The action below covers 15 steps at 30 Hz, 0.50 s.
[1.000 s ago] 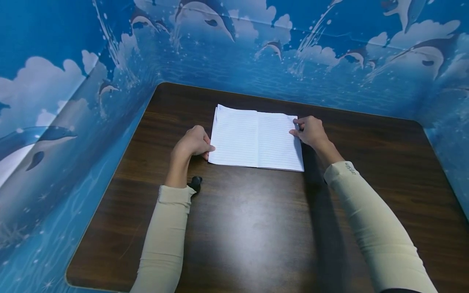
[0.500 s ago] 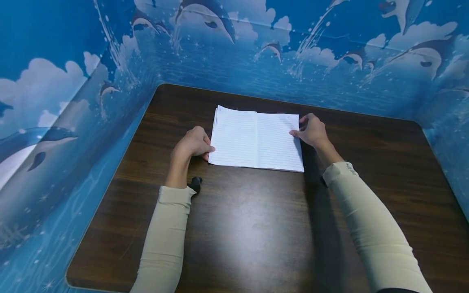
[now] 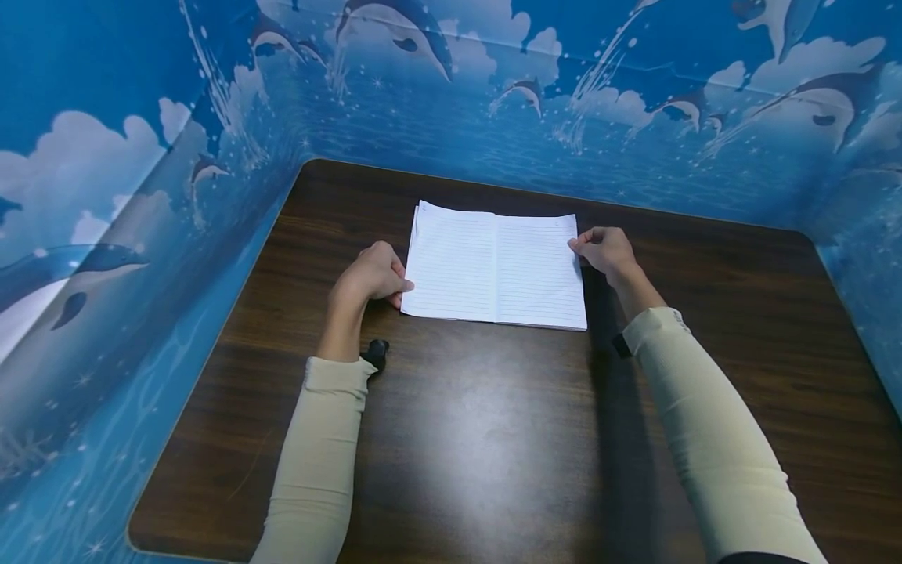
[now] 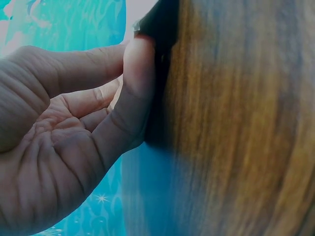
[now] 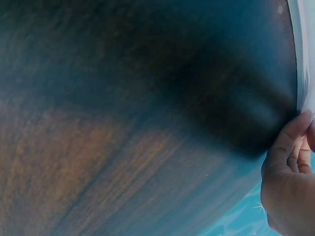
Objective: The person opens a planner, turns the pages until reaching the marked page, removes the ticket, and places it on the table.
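An open notebook [image 3: 493, 270] with white lined pages lies spread on the dark wooden table, its centre fold running between two pages. At its left edge, near the lower corner, my left hand [image 3: 373, 274] pinches the pages between thumb and fingers. The left wrist view shows the left hand [image 4: 74, 118] with thumb and finger meeting at a pale paper corner [image 4: 140, 12]. My right hand [image 3: 609, 252] pinches the right edge, towards the upper corner. In the right wrist view, the right hand [image 5: 290, 182] grips the notebook's edge [image 5: 307, 73] at the frame's right side.
The dark wood-grain table [image 3: 479, 439] has rounded corners. A blue sheet printed with dolphins and clouds [image 3: 451, 141] stands behind it and along its sides. Small black devices sit at the left wrist [image 3: 376, 355] and the right wrist [image 3: 622, 345].
My right hand's index finger slid off the page's upper right corner, then finger and thumb closed on the right edge. The hand shifted slightly right. The left hand stayed in place.
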### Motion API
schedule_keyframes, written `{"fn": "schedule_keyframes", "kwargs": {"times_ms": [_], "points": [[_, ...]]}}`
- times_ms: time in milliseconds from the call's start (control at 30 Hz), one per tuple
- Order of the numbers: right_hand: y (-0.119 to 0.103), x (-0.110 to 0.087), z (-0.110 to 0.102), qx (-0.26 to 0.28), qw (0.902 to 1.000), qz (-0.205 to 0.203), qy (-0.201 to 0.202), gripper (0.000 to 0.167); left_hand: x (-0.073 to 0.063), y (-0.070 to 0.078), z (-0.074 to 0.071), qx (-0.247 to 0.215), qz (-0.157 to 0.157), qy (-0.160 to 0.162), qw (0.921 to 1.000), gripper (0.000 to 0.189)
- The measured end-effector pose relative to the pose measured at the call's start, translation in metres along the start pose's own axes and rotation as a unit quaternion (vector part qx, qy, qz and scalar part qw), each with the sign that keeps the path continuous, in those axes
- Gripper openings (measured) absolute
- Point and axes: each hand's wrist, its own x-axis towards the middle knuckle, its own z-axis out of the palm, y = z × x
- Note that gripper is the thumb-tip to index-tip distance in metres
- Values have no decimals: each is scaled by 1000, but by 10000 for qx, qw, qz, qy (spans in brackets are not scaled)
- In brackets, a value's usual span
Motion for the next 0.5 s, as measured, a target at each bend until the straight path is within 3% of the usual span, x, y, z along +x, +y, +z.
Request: {"fn": "schedule_keyframes", "kwargs": {"times_ms": [500], "points": [[0,-1,-4,209,9998,-8,-50,33,2,-3,2,-121,122,97,9998,12]]}}
